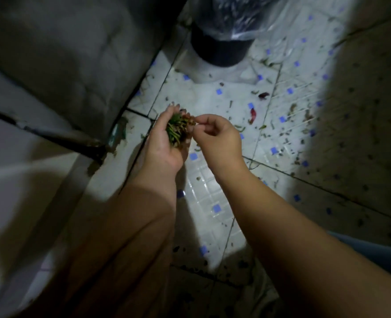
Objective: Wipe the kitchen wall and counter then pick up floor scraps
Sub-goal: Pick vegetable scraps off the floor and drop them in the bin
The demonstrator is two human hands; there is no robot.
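My left hand (164, 143) is cupped palm up above the floor and holds a bunch of green and reddish vegetable scraps (178, 130). My right hand (215, 134) is beside it, its thumb and forefinger pinching a small scrap at the top edge of the bunch. More scraps lie scattered on the white tiled floor (212, 97), among them a red chili piece (253, 114) and a darker red bit (263, 95) to the right of my hands.
A dark bin (222, 51) lined with a clear plastic bag (240, 17) stands on the floor ahead. A grey cabinet side (75, 53) fills the upper left, its corner close to my left hand. Shadow covers the floor at right.
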